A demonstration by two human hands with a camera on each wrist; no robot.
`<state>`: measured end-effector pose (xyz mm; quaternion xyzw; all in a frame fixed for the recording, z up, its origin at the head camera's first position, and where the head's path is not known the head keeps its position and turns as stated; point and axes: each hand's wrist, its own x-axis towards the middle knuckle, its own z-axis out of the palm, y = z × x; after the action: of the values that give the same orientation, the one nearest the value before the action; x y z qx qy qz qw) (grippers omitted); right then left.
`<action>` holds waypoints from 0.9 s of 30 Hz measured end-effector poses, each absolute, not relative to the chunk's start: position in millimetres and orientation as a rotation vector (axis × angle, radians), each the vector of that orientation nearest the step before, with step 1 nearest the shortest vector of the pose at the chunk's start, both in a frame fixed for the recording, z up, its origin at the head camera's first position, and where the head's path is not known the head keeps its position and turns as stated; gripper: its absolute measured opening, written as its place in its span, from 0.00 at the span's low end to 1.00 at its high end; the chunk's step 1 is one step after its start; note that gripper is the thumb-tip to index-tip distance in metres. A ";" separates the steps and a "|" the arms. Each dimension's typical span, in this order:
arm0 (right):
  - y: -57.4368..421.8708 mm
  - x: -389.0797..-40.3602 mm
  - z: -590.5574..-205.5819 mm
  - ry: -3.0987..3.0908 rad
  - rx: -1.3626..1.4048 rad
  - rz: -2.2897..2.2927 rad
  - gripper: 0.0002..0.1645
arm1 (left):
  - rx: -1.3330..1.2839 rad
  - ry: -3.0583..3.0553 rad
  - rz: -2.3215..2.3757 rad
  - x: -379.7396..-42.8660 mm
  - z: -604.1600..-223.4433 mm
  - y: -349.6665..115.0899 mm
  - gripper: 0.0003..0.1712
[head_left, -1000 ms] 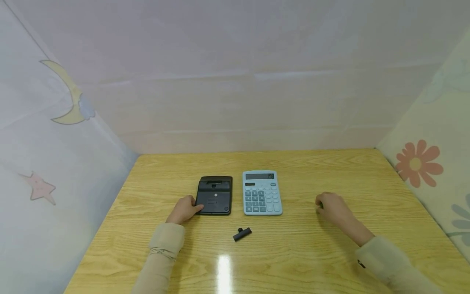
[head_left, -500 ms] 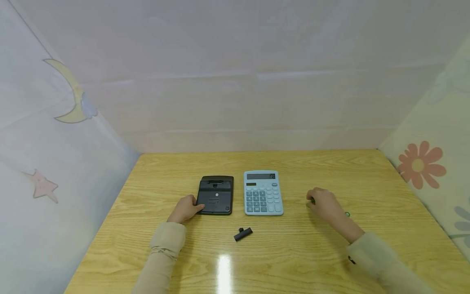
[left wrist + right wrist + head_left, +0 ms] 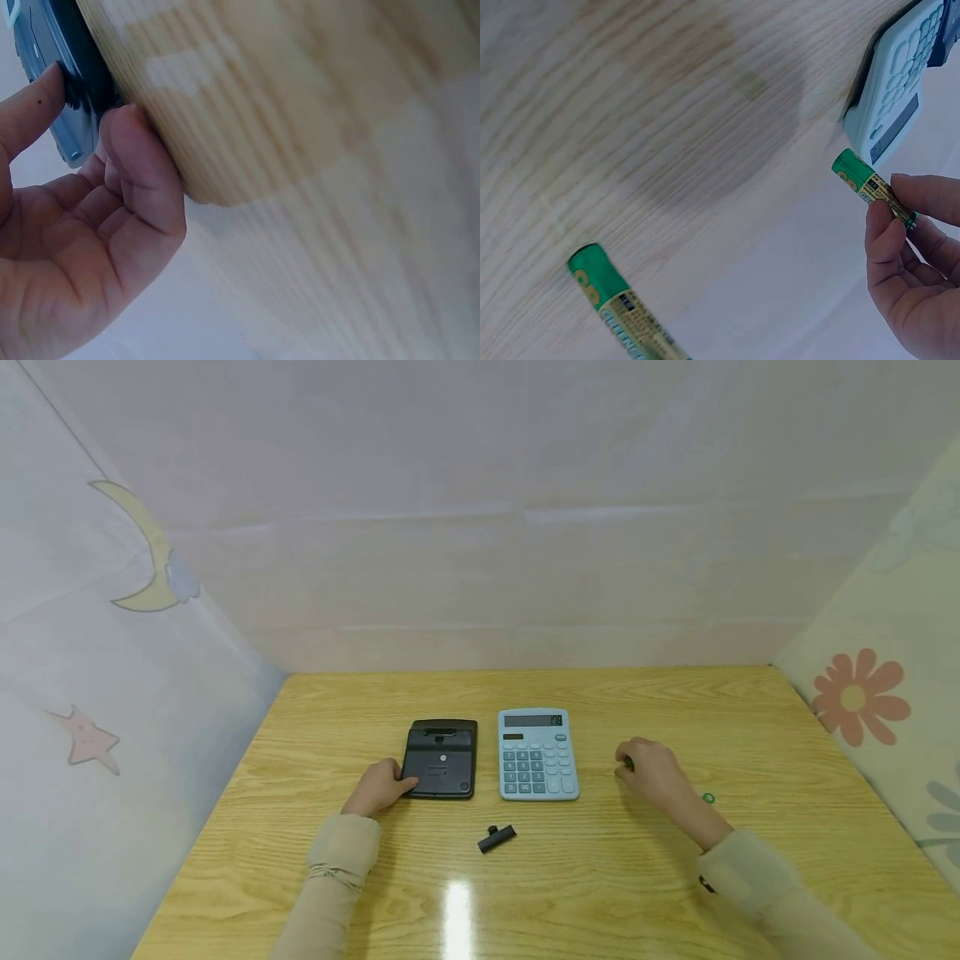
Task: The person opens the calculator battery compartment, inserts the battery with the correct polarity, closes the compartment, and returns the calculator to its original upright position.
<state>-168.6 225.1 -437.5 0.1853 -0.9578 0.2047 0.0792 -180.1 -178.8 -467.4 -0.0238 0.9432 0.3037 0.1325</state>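
Note:
A black calculator [image 3: 440,760] lies back side up on the table, a dark slot visible near its far end. My left hand [image 3: 377,787] grips its near left corner, thumb on top and fingers curled at the side edge; the left wrist view shows the thumb [image 3: 34,112] against the casing. My right hand [image 3: 654,770] pinches a green and gold battery [image 3: 862,180] between thumb and fingers, to the right of a light blue calculator [image 3: 537,760]. A second battery [image 3: 626,307] lies on the table below the right wrist; in the head view the forearm hides most of it.
A small dark battery cover [image 3: 497,838] with a tab lies in front of the two calculators. The light blue calculator stands face up beside the black one. The wooden table [image 3: 600,893] is bounded by pale cloth walls at the back and sides.
My right hand has moved left with the battery, toward the light blue calculator, and the second battery's end has come into sight behind the wrist. My left hand stays on the black calculator.

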 end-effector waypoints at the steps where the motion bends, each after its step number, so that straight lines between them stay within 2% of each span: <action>1: 223.3 -169.0 -437.2 -2.867 0.548 0.627 0.08 | -0.070 2.738 0.880 -179.9 -467.1 -178.9 0.15; 11: 204.8 -174.2 -432.1 -2.847 0.440 0.799 0.09 | -0.069 2.737 0.895 -178.2 -465.7 -177.8 0.15; 19: 194.8 -174.7 -431.4 -2.773 0.483 0.934 0.09 | -0.071 2.741 0.880 -179.8 -468.4 -178.9 0.15; 27: 180.2 -175.1 -431.4 -2.677 0.535 0.903 0.12 | -0.069 2.749 0.866 -180.7 -469.9 -179.6 0.15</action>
<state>-175.1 180.2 -431.4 0.1843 -0.9228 0.3114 0.1326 -180.7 -179.6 -469.9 -0.0238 0.9456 0.2979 0.1287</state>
